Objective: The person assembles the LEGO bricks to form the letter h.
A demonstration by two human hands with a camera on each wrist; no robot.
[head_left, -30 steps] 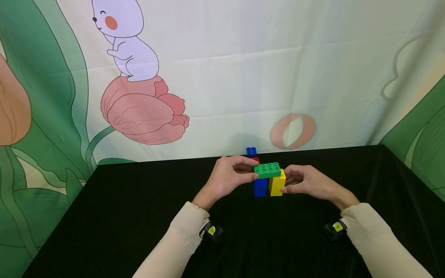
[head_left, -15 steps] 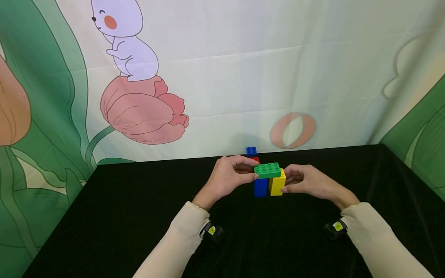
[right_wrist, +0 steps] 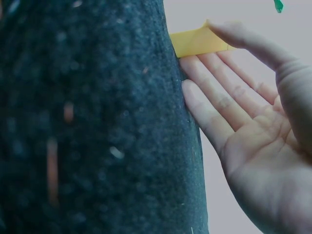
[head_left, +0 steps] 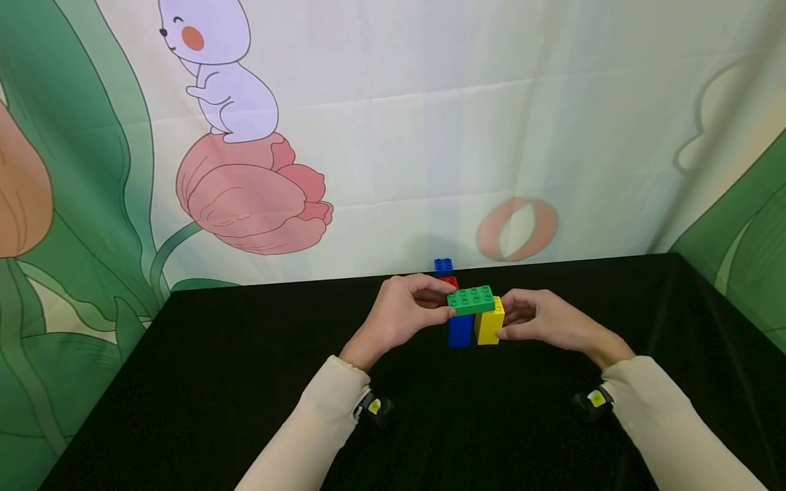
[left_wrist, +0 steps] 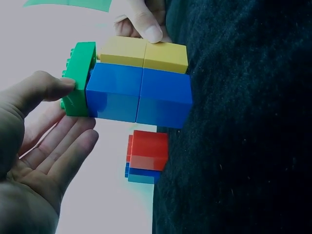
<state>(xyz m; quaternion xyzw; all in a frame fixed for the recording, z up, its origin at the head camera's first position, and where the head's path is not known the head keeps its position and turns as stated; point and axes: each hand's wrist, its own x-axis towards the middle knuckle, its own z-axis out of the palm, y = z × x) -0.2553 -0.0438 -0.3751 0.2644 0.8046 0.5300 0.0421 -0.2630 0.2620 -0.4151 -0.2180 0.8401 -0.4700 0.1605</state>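
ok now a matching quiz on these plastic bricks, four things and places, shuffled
1. green rectangular plastic brick
2. tall blue plastic stack
3. tall yellow plastic stack
4. boxy red plastic brick

A. just left of the yellow stack
B. pinched by the left hand
C. farthest back of the four
D. pinched by the right hand

Pairs: 1-B, 2-A, 3-D, 4-C

Softly lit in head view, dimmer on the curtain [head_left: 393,146] toward two o'clock; washed out at seven in left wrist view; blurred over cloth [right_wrist: 97,122] at nine in right wrist view.
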